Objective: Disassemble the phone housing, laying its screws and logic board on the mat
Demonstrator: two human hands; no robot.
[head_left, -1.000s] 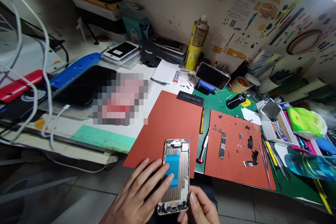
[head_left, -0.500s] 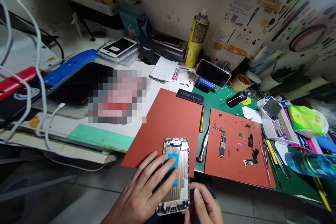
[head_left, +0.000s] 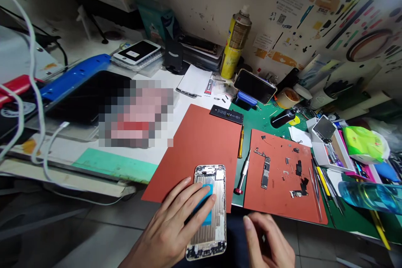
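My left hand (head_left: 176, 222) lies over a stripped phone housing (head_left: 220, 211), fingers long across its left side and its thumb hidden. Beneath those fingers is a flat blue piece (head_left: 207, 207). The housing's upper end rests on the left red mat (head_left: 204, 134), and its lower end juts past the mat's front edge. Apart from the housing, to its right, is my right hand (head_left: 270, 240), with curled fingers and the thumb tip close to the index finger. Whatever it pinches, if anything, is too small to make out.
On the right red mat (head_left: 282, 207) lie a logic board (head_left: 266, 171) and several small parts. Between the mats are a silver screwdriver (head_left: 244, 171) and a gold one (head_left: 241, 141). A phone battery (head_left: 226, 114) lies at the back. A blue bottle (head_left: 370, 197) lies at the right.
My right hand has moved right, away from the housing's lower right edge. My left hand stays on the housing. The view has shifted slightly.
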